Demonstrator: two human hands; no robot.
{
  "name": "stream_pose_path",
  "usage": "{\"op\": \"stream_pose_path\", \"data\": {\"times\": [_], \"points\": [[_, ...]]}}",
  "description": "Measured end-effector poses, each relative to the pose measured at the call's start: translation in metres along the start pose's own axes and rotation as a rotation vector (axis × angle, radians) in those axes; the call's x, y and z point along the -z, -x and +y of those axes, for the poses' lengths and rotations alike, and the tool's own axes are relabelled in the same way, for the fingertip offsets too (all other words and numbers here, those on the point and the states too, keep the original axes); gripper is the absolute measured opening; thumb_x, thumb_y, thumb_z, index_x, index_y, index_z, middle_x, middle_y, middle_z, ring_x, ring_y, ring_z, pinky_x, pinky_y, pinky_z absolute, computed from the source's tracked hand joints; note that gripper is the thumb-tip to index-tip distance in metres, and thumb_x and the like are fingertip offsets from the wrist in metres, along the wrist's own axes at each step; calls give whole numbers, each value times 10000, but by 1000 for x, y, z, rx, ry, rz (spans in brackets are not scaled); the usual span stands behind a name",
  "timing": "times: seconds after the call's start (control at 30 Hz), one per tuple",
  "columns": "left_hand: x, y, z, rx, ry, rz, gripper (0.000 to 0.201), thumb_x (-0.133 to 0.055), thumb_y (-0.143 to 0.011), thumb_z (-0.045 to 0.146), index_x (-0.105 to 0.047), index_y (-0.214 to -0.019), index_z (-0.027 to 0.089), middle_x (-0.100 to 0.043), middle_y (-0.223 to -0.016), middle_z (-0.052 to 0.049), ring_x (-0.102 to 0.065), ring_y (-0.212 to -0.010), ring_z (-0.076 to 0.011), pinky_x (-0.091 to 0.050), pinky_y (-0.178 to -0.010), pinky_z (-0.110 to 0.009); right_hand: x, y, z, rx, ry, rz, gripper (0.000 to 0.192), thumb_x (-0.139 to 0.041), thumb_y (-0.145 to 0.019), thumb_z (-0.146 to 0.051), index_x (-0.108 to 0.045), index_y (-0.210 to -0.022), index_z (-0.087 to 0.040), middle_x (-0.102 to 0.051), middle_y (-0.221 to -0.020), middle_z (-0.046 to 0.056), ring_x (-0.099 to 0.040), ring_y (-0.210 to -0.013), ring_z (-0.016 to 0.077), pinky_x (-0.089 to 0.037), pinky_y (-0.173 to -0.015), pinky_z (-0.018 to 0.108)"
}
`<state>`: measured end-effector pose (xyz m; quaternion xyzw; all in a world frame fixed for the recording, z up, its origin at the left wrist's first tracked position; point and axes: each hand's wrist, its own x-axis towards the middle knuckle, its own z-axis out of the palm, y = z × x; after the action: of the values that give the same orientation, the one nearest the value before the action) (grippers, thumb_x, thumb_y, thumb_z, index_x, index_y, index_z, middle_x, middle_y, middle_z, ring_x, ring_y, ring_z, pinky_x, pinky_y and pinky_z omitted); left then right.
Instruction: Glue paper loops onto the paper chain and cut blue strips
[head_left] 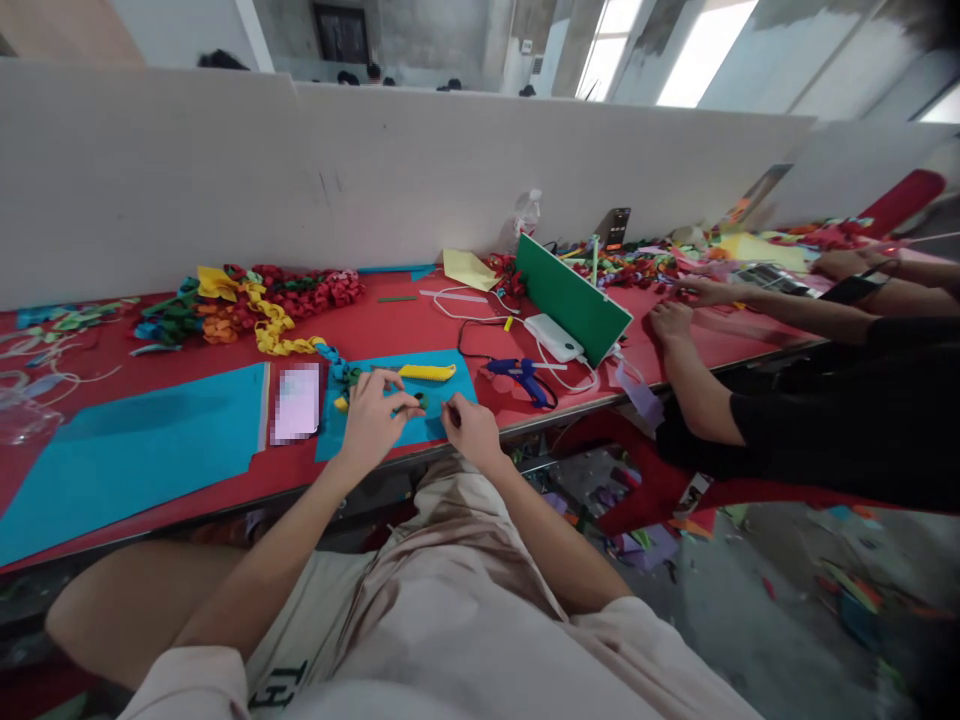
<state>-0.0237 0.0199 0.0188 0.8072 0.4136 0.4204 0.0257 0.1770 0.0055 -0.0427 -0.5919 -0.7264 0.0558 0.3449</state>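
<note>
My left hand [375, 412] rests on a small blue paper sheet [450, 395] at the front edge of the red table [390, 325]. Its fingers pinch a small dark green paper piece [421, 401]. My right hand [469, 425] sits just to the right, fingertips curled toward the same green piece; whether it grips the piece I cannot tell. A yellow utility knife [427, 372] lies on the blue sheet just behind my hands. Rolled green and yellow bits [345, 385] lie at the sheet's left edge.
A big blue sheet [142, 440] and a phone [297, 402] lie to the left. Coloured paper flowers [255, 300] pile at the back. A blue glue gun [525, 378], white power bank [553, 336] and green board [574, 297] stand right. A co-worker's arms [697, 370] reach onto the table.
</note>
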Motion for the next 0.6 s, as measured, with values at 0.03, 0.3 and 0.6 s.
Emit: {"op": "stream_pose_path", "data": {"times": [0.03, 0.3, 0.6], "points": [[-4, -1, 3, -7, 14, -37, 82, -793, -874, 239, -785, -792, 242, -675, -987, -63, -574, -951, -243, -451, -859, -409, 0, 0, 0, -3, -14, 5, 290, -468, -1049, -368, -612, -860, -201, -656, -690, 26, -585, -607, 161, -276, -591, 280], [2, -27, 4, 123, 177, -114, 169, -684, -954, 322, -728, -837, 208, -726, -1133, -86, -636, -1086, -253, -485, -989, -428, 35, -31, -13, -57, -72, -6, 433, -268, -1111, -378, -618, -949, -183, -692, -750, 40, -643, -645, 156, -407, -614, 246], [46, -37, -29, 391, 390, -55, 418, -554, -996, 628, -559, -1030, 212, -686, -808, -24, -674, -674, -161, -515, -597, -260, 9, -210, -43, -23, 142, -287, 257, -518, -1049, -293, -700, -1150, -143, -734, -1191, 191, -715, -1087, 287, -555, -895, 375]]}}
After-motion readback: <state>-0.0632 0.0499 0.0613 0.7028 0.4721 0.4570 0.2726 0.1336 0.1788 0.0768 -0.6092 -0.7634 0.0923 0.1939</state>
